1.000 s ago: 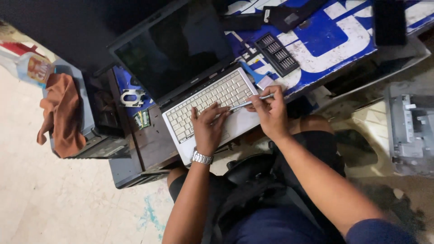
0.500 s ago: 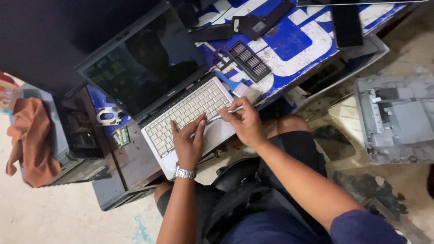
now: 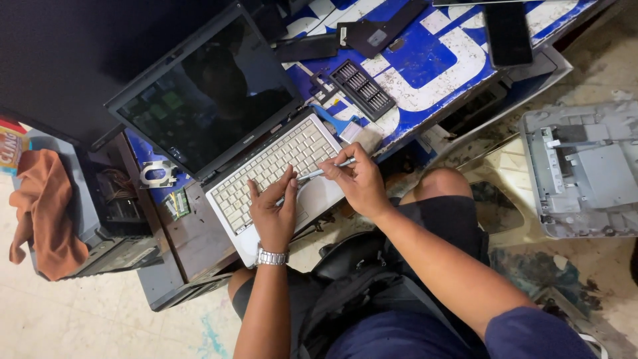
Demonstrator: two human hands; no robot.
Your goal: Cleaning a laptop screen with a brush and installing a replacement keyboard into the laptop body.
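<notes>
Cluttered and blue-and-white, the workbench (image 3: 425, 60) fills the upper half of the head view, with pale floor at nine o'clock. Far left, an orange cloth (image 3: 40, 213) hangs over a dark open case (image 3: 113, 219). Moving right, a white ring-shaped part (image 3: 158, 174) and a small green memory board (image 3: 177, 203) lie on the bench edge just beside the open laptop (image 3: 266, 173), whose dark screen leans back towards eleven o'clock.

The left hand (image 3: 274, 214), a metal watch (image 3: 271, 256) on its wrist, rests flat on the laptop's front edge, fingers spread and touching the lower keys. At its two o'clock the right hand (image 3: 359, 183) pinches a slim silver tool (image 3: 319, 174) between thumb and fingers, the tip low over the keyboard near the left fingertips; whether the tip touches a key I cannot tell.

Further right sit a black bit holder (image 3: 362, 85), a dark phone (image 3: 508, 32) at one o'clock, and a grey metal chassis (image 3: 585, 169) at three o'clock.

Likely risk: the thin tip could slip off a key edge and gouge a keycap or jab the steadying fingers, since they sit so close.
</notes>
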